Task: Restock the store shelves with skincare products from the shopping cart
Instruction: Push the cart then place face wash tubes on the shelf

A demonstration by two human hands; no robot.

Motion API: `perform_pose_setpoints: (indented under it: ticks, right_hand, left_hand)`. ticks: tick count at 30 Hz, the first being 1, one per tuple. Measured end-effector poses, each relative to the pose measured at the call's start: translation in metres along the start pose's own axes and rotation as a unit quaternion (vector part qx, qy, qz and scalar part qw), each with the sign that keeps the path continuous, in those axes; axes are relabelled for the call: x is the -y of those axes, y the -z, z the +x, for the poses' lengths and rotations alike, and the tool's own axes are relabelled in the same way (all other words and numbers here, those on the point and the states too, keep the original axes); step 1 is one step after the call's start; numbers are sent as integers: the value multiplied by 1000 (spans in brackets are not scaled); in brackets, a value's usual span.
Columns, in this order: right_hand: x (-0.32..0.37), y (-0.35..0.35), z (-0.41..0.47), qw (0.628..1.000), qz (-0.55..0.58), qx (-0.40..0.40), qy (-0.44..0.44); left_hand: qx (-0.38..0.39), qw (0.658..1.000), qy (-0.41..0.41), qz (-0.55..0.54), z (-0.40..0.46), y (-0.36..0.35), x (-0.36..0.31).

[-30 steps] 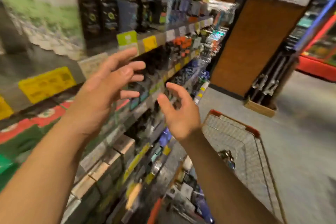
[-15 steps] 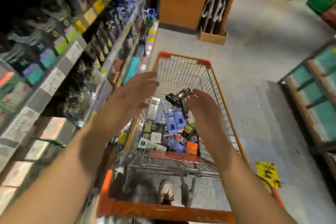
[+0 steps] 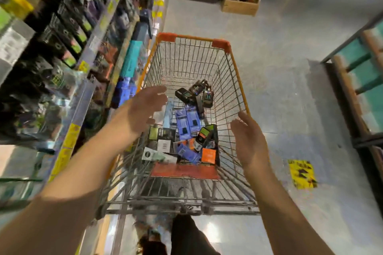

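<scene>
Shelves (image 3: 68, 51) run along 9–11 o'clock, stocked w/ dark and purple packs, blurred. Shopping cart (image 3: 234, 62) centre frame, wire w/ orange rim. Skincare products (image 3: 187, 125) piled in cart's near half: purple, black, orange boxes. Left hand (image 3: 143, 109) over cart's 9 o'clock rim, fingers spread, holding nothing. Right hand (image 3: 249, 141) at 3 o'clock rim, fingers relaxed, empty.

Bright overhead light, floor (image 3: 290, 51) glare, motion-blurred shelves (image 3: 62, 47), wide-angle bending at edges
</scene>
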State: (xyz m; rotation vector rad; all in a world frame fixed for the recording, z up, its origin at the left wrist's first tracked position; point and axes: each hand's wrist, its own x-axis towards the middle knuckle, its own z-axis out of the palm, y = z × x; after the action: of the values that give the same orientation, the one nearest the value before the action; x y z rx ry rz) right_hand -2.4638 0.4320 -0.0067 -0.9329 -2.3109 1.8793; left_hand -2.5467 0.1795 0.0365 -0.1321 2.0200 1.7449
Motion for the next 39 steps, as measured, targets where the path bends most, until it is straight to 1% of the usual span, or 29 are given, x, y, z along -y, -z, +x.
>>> perform_pose_setpoints:
  ticks: [2, 4, 7, 10, 13, 17, 21, 26, 31, 37, 39]
  right_hand:
    - [-5, 6, 8, 1000, -15, -3, -5]
    - [-11, 12, 14, 1000, -20, -7, -1]
    - [-19, 19, 27, 1000, -13, -8, -18]
    - [-23, 22, 41, 999, -26, 22, -32]
    - [-26, 23, 53, 998, -35, 41, -33]
    - [-31, 23, 64, 997, -38, 43, -44]
    - [-39, 20, 65, 997, -39, 55, -49]
    - [-46, 12, 60, 994, -50, 72, -59]
    - [-46, -1, 58, 993, -48, 84, -63]
    - [-49, -7, 61, 993, -33, 98, -49]
    - [-50, -11, 60, 991, -46, 114, -44]
  left_hand:
    - [10, 999, 28, 22, 19, 13, 13]
    - [-13, 998, 54, 18, 34, 21, 23]
    - [-54, 996, 26, 64, 29, -4, 14]
    - [-35, 997, 17, 66, 21, -18, 18]
    - [-54, 994, 37, 87, 32, -22, 23]
    - [-87, 992, 54, 74, 36, -23, 32]
    - [-101, 989, 75, 80, 34, -18, 37]
    - [-117, 987, 83, 70, 29, -5, 45]
    - [-120, 986, 96, 71, 22, 4, 52]
    - [-129, 984, 102, 70, 17, 7, 52]
    - [-131, 983, 105, 68, 18, 8, 54]
